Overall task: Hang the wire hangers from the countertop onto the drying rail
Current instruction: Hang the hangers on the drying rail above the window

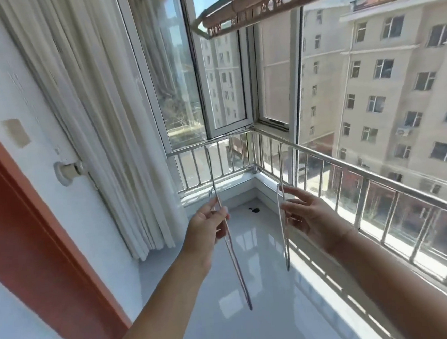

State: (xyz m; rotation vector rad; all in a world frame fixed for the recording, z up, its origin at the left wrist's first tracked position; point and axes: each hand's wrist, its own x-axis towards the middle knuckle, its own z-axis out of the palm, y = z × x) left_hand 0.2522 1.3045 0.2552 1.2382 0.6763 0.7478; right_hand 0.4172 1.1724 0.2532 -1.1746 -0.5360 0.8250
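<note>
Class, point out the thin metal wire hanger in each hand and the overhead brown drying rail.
Left-hand thin metal wire hanger (235, 256): head view, lower wire.
Right-hand thin metal wire hanger (284, 234): head view, lower wire.
Overhead brown drying rail (266, 7): head view, perforated bar.

- One view only, from a wide-angle camera worn on the person's head; no second view shares the scene.
- It faces forward and slightly down into a balcony corner, toward the window (221, 84) at 12 o'clock.
- Both forearms enter from the lower edge; the left hand (207, 223) at 7 o'clock and the right hand (310, 216) at 5 o'clock sit close to the lens.
- The drying rail (271, 5) crosses the top edge from 12 to 1 o'clock, overhead.
- The railing (377, 185) runs off at 3 o'clock, the curtain (103, 124) hangs at 10 o'clock.
- Straight lines bend near the edges.
</note>
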